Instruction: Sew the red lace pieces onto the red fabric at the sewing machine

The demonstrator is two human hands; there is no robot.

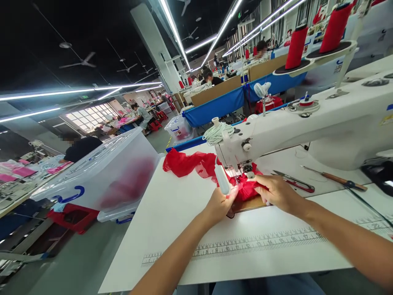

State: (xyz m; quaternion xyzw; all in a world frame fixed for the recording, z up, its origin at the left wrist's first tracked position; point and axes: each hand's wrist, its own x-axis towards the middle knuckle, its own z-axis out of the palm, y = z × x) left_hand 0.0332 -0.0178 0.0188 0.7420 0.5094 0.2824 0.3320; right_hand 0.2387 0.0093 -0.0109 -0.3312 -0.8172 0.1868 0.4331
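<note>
Sheer red fabric (196,162) trails across the white table and bunches up under the needle of a white sewing machine (285,127). At the fabric's left edge by the needle, my left hand (218,205) is closed on it, its fingertips partly behind the white lamp (222,179). On the other side, my right hand (278,191) pinches the gathered fabric between thumb and fingers. Bright light falls on the cloth around the presser foot. The exact stitching spot is hard to make out.
Thread snips (296,183) and a wooden-handled tool (334,178) lie right of my right hand. A printed ruler scale (239,246) runs along the table front. Red thread cones (296,47) stand behind the machine. Left of the table are plastic bins (123,172); other people sit farther off.
</note>
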